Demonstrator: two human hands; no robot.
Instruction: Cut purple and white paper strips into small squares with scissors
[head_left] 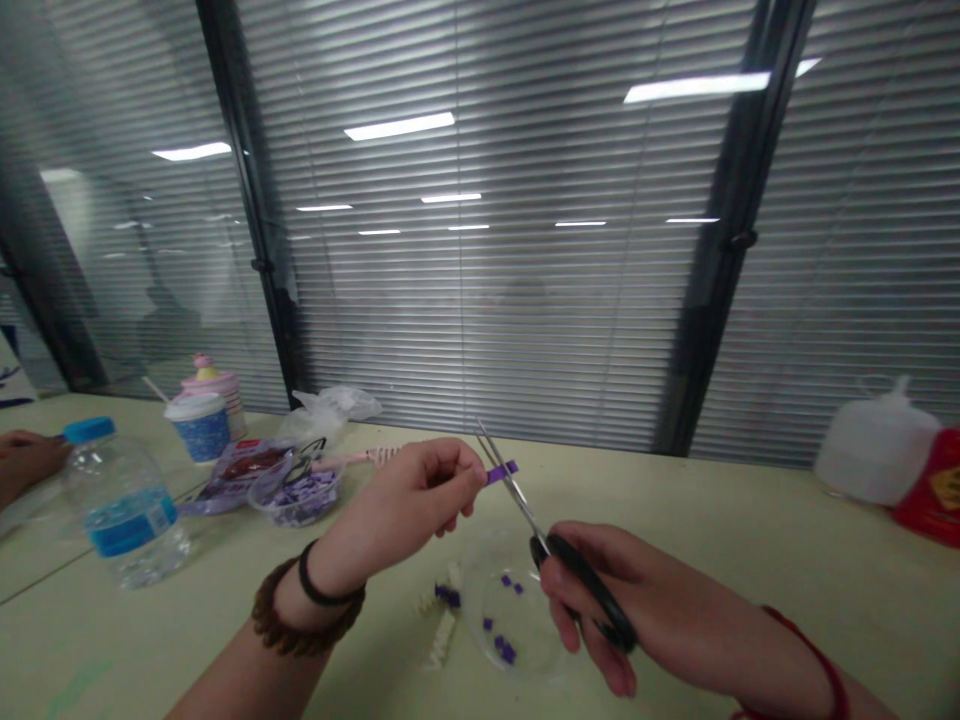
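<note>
Between thumb and fingertips, my left hand (pixel 431 492) pinches a narrow purple strip (pixel 502 471) that sticks out to the right. My right hand (pixel 600 590) grips black-handled scissors (pixel 526 505), whose slightly parted blades cross the strip near its free end. Below the scissors sits a clear round dish (pixel 536 655) with several small purple pieces (pixel 506 652) in it. Pale crinkled strips (pixel 442 640) lie just left of the dish, along with a dark purple piece (pixel 448 596).
On the left stand a water bottle (pixel 124 505), a blue cup (pixel 199 428) and a clear tub of purple bits (pixel 296 497), beside a purple packet (pixel 232 475). Another person's hand (pixel 30 460) is at far left. A white squeeze bottle (pixel 874 445) and a red container (pixel 934 490) stand right.
</note>
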